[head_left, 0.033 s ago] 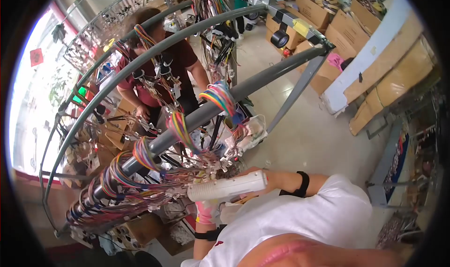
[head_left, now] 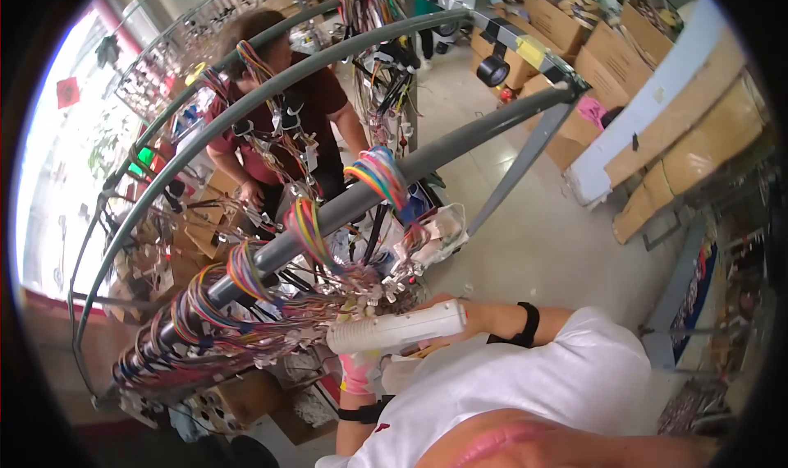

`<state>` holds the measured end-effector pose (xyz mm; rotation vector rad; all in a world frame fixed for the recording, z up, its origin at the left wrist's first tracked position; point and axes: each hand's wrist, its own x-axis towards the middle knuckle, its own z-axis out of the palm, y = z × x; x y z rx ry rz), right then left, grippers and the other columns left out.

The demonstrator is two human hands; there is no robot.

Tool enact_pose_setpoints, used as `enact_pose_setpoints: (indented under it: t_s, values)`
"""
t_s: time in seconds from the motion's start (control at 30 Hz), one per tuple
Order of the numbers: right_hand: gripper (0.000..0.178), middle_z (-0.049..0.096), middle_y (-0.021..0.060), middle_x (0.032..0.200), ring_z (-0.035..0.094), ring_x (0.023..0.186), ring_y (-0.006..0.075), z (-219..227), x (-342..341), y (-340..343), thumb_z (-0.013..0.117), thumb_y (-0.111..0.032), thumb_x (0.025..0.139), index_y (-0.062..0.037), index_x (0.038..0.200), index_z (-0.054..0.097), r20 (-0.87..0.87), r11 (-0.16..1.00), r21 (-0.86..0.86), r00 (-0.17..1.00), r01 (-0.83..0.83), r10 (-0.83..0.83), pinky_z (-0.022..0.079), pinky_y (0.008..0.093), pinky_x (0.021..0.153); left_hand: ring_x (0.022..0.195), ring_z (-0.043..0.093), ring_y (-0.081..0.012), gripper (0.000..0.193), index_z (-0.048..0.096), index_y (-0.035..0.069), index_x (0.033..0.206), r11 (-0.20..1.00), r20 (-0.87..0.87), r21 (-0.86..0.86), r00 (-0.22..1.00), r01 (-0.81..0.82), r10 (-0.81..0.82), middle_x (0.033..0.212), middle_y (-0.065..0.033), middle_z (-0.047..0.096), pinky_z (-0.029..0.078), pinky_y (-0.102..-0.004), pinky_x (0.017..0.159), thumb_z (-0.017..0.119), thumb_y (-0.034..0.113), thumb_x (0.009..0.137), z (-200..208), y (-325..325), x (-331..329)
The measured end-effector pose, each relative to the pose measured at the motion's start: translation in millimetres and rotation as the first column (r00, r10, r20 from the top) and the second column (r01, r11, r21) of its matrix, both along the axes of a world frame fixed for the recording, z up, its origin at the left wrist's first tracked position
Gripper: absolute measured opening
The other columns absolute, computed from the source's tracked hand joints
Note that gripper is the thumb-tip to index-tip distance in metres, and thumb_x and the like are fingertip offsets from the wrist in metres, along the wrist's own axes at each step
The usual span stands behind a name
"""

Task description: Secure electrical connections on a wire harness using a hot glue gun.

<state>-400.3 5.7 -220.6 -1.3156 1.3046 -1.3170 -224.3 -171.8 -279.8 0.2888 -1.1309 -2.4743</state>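
Note:
A long white ribbed casing (head_left: 398,327) lies across the view in front of both my hands. My left hand (head_left: 359,371), in a pink patterned glove, is below its left end, with the fingers hidden behind it. My right hand (head_left: 444,299) shows only partly around the casing's right end. Its grip is covered, so whether it holds the casing is unclear. Just beyond the hands hang many multicoloured wire harnesses (head_left: 308,234) with small white connectors (head_left: 373,297). They are looped over a thick grey metal bar (head_left: 336,209).
A curved grey tube frame (head_left: 287,86) arches ahead, hung with more harnesses. Behind it is a person in a dark red shirt (head_left: 316,90). Cardboard boxes (head_left: 607,53) stand at the far right, near a leaning brown wrapped roll (head_left: 698,164). An open carton (head_left: 304,415) is at the lower left.
The whole view has shifted very slightly. My hands and the white casing keep almost the same places.

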Motion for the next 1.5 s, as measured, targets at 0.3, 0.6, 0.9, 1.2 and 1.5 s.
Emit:
enact_pose_setpoints:
  t_s: [0.3,0.6,0.9,1.2,1.5]
  values:
    - [0.04,0.069,0.0132,0.104,0.068,0.088,0.0174,3.6,-71.0,19.5,0.074,-0.018,0.08,-0.0013,0.114,0.063,0.051,0.975,-0.085,0.976,-0.205,0.21,0.054,0.0295,0.081,0.126,0.045,-0.0233,0.047,0.032,0.01,0.141,0.895,0.08,0.229,0.924,-0.383,0.374,0.142,-0.0121,0.041,0.039,-0.0394,0.105,0.039,0.032,0.101,-12.6,50.1,-16.6]
    - [0.039,0.069,0.0102,0.1,0.065,0.088,0.0155,28.2,-97.7,34.8,0.074,-0.013,0.08,0.0004,0.115,0.062,0.211,0.947,-0.13,0.925,-0.293,0.315,0.051,0.0285,0.083,0.116,0.053,-0.0211,0.045,0.037,0.005,0.141,0.809,0.172,-0.264,0.8,-0.525,0.575,0.133,-0.0096,0.051,0.041,-0.0371,0.102,0.045,0.015,0.097,-15.0,74.5,-27.7]
    - [0.039,0.066,0.0104,0.105,0.062,0.091,0.015,13.1,-79.8,36.2,0.071,-0.008,0.079,0.0007,0.116,0.059,0.195,0.95,-0.195,0.94,-0.242,0.28,0.05,0.0291,0.085,0.11,0.057,-0.0226,0.039,0.042,0.003,0.135,0.73,0.174,-0.205,0.71,-0.652,0.683,0.124,-0.0123,0.056,0.045,-0.0368,0.098,0.046,0.013,0.097,-13.8,88.8,-16.9]
    - [0.046,0.063,0.0132,0.114,0.063,0.101,0.0215,-6.1,-74.9,44.3,0.073,-0.012,0.08,-0.002,0.121,0.056,0.135,0.982,-0.072,0.974,-0.175,0.184,0.047,0.0321,0.094,0.131,0.042,-0.0212,0.049,0.037,0.008,0.142,0.754,0.074,0.198,0.776,-0.627,0.626,0.147,-0.0086,0.039,0.035,-0.0384,0.108,0.045,0.028,0.098,-2.4,83.2,-48.7]
    - [0.04,0.063,0.0152,0.11,0.062,0.099,0.0296,11.2,-75.5,54.2,0.067,-0.009,0.083,-0.0001,0.121,0.055,-0.495,0.964,-0.21,0.868,-0.162,0.038,0.049,0.0349,0.089,0.123,0.05,-0.024,0.042,0.046,0.006,0.133,0.636,0.038,0.476,0.736,-0.608,0.675,0.134,-0.0096,0.052,0.039,-0.0376,0.104,0.051,0.013,0.092,-1.9,78.1,-68.3]
